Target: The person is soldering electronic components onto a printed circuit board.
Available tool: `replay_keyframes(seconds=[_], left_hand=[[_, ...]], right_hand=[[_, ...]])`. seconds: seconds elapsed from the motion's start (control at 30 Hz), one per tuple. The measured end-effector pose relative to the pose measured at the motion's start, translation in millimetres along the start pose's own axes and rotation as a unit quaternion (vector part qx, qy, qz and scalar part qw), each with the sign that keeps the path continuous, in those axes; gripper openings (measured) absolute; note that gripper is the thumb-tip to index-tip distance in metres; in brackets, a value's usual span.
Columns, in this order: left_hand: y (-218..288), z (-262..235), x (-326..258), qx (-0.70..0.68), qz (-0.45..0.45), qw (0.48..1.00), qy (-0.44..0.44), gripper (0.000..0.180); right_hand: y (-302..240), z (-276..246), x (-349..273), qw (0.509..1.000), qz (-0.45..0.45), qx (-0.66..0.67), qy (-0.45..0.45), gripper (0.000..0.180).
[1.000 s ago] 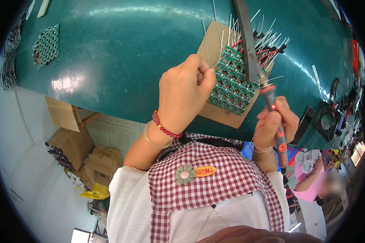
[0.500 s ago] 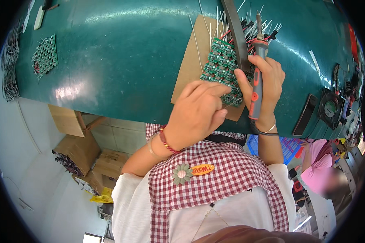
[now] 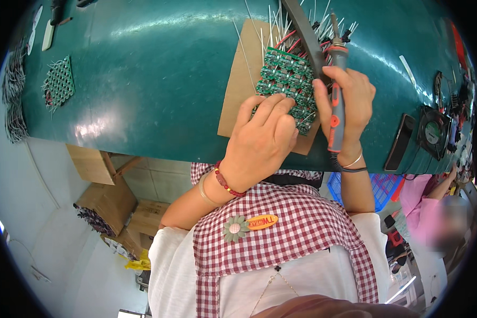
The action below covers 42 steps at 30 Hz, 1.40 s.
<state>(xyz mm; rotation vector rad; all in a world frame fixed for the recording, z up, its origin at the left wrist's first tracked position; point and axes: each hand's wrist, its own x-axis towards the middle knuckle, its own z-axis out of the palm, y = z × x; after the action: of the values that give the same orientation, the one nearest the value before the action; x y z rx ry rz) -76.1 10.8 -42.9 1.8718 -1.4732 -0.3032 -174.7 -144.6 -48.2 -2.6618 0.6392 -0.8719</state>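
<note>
The head view looked down on a dark green surface (image 3: 143,79) whose near edge curved across the middle of the picture. Below that edge, on the floor to the left, stood open cardboard boxes (image 3: 111,204); the nearer ones held bundles of dark wiring, though their contents were too small to tell more. A blue plastic crate (image 3: 379,188) showed under the surface on the right, its inside not visible.

On the surface a brown cardboard sheet (image 3: 238,93) lay right of centre, its near edge almost at the edge of the surface. A panel of small green circuit boards (image 3: 286,79) rested on it, with white wire leads and red wires sticking out at the far side. The left half of the surface was mostly open, with only a smaller green board cluster (image 3: 58,82) far to the left and wire bundles (image 3: 13,103) at the left rim. The right end was crowded: a dark phone (image 3: 400,140) and a small black fan (image 3: 434,132) lay near the edge.

The left hand (image 3: 262,143) rested with curled fingers pressing on the near left corner of the panel. The right hand (image 3: 350,103) was closed around a soldering iron (image 3: 336,95) with an orange and grey handle, held upright just right of the panel, its tip pointing to the far side among the wires.
</note>
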Motion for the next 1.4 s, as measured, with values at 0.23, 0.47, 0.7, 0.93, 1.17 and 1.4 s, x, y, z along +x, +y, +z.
replay_keyframes(seconds=[0.23, 0.47, 0.7, 0.93, 1.17, 1.4], left_hand=[[2.5, -1.4, 4.8, 0.019, -0.013, 1.0, 0.003, 0.022], [0.8, 6.7, 14.8, 0.001, -0.064, 0.995, 0.082, 0.021], [3.0, 13.1, 27.7, 0.018, -0.119, 0.982, 0.146, 0.018], [0.4, 16.9, 34.0, 0.094, -0.098, 0.982, 0.133, 0.018], [-0.1, 15.5, 34.8, 0.097, -0.098, 0.984, 0.112, 0.017], [2.1, 14.8, 38.0, 0.124, -0.103, 0.981, 0.106, 0.015]], right_hand=[[46.6, -18.5, 9.9, 0.999, 0.006, -0.044, 0.005, 0.031], [67.7, -28.5, 9.5, 0.999, 0.035, 0.004, 0.013, 0.029], [65.4, -95.0, 11.1, 0.914, 0.126, 0.385, -0.028, 0.028], [22.3, -69.1, -14.6, 0.954, 0.114, 0.276, -0.03, 0.016], [14.0, -54.7, -34.0, 0.952, 0.119, 0.283, -0.009, 0.015], [8.1, -56.1, -33.0, 0.959, 0.09, 0.268, -0.019, 0.017]])
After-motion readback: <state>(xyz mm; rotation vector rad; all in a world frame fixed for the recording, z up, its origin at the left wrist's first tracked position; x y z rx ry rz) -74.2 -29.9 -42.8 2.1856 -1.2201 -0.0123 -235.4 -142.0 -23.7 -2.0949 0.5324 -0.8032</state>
